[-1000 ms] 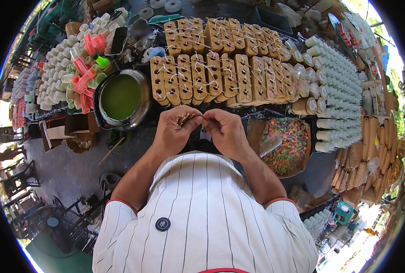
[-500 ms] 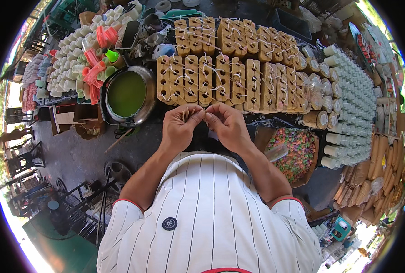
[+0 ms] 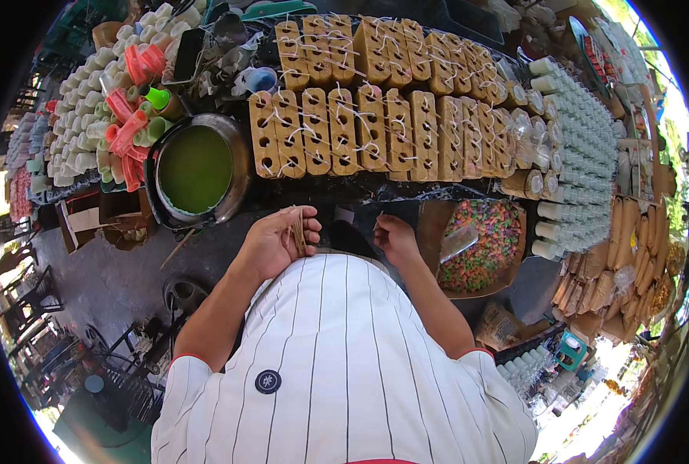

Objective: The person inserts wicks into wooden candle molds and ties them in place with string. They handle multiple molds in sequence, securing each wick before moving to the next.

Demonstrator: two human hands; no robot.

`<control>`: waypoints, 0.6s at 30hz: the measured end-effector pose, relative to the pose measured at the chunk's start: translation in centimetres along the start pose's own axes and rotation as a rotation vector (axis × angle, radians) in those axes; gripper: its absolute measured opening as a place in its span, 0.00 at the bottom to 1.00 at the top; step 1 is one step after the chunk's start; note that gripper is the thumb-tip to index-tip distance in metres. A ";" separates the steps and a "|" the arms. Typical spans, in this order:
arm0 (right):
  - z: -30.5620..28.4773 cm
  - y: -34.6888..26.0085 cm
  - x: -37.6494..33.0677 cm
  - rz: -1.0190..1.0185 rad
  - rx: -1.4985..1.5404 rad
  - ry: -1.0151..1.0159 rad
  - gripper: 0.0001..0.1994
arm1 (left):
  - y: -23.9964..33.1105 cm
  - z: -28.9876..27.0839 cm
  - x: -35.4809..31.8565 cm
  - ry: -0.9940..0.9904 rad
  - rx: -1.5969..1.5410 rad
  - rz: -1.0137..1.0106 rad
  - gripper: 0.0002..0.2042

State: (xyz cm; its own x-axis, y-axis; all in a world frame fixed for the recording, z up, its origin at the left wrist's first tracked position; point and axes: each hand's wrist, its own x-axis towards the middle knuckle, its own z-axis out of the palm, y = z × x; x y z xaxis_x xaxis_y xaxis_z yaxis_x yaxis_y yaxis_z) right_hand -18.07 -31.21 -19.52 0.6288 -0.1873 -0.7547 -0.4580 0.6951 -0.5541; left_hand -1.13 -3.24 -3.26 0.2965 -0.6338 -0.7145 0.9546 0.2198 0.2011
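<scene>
My left hand is closed around a small bundle of thin brown sticks, held upright in front of my shirt. To its right, my right hand has its fingers curled in a pinch; whatever sits between the fingertips is too small to make out. The hands are apart. Beyond them stand rows of tan blocks with round holes and white strings across their tops. A dark metal pot of green liquid is beyond my left hand.
An open cardboard box of small multicoloured pieces, with a clear scoop, is beside my right forearm. White cups fill the right end. Pale cups and red plastic pieces crowd the left. Brown cardboard boxes sit below them.
My hands, which met at the fingertips by the front row of blocks, have separated and drawn back toward my body. The left keeps the sticks. The whole view has shifted slightly.
</scene>
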 end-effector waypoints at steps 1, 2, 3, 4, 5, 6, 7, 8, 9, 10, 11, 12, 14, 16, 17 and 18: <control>-1.7 1.7 2.6 -0.123 0.036 0.002 0.04 | 0.1 0.0 0.0 -0.048 -0.002 -0.015 0.14; -2.6 3.0 4.7 -0.337 -0.256 -0.040 0.04 | 0.2 0.0 0.2 -0.093 0.002 -0.033 0.15; -3.3 4.2 6.7 -0.577 -0.594 -0.010 0.04 | 0.4 0.3 0.2 -0.127 0.009 -0.047 0.16; -4.2 5.4 8.5 -0.815 -0.855 0.100 0.04 | 0.7 0.4 0.1 -0.170 0.023 -0.068 0.17; -2.0 3.7 8.0 -0.712 -0.763 0.098 0.05 | 0.7 0.0 0.0 -0.200 0.039 -0.054 0.18; 1.3 1.4 5.6 -0.478 -0.534 0.080 0.06 | 0.7 -0.3 0.1 -0.234 0.048 -0.037 0.19; 5.2 -1.5 1.9 -0.186 -0.223 0.104 0.07 | 0.8 -0.5 0.2 -0.274 0.053 -0.021 0.20; 7.6 -3.0 -0.9 -0.180 -0.232 0.066 0.08 | 1.0 -0.5 0.1 -0.278 0.075 -0.013 0.21; 9.7 -4.3 -3.4 -0.176 -0.260 0.028 0.08 | 1.1 -0.3 0.1 -0.281 0.099 -0.010 0.22; 10.9 -4.9 -4.6 -0.220 -0.344 -0.013 0.09 | 1.1 -0.1 0.0 -0.287 0.126 -0.010 0.24; 12.1 -5.5 -5.6 -0.268 -0.430 -0.054 0.10 | 1.1 -0.1 0.1 -0.317 0.145 -0.013 0.24; 13.1 -6.0 -6.5 -0.313 -0.517 -0.097 0.11 | 1.1 -0.1 0.2 -0.348 0.164 -0.016 0.25; 15.3 -7.4 -8.2 -0.316 -0.630 -0.184 0.12 | 1.1 0.3 0.0 -0.378 0.225 0.002 0.25; 16.6 -8.1 -9.1 -0.272 -0.642 -0.274 0.16 | 1.0 1.4 -0.4 -0.375 0.310 0.040 0.26; 17.2 -8.5 -9.5 -0.266 -0.661 -0.289 0.15 | 1.0 1.5 -0.5 -0.373 0.330 0.055 0.27; 17.2 -8.4 -9.4 -0.250 -0.626 -0.298 0.14 | 0.9 1.5 -0.5 -0.370 0.350 0.069 0.27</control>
State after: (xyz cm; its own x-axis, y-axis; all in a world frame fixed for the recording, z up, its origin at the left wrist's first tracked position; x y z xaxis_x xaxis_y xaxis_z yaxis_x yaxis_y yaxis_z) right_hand -9.30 -23.37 -1.71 0.8648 -0.0303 -0.5013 -0.4953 0.1132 -0.8613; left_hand -0.35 -3.82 -1.74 0.2895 -0.8606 -0.4190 0.8662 0.0493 0.4972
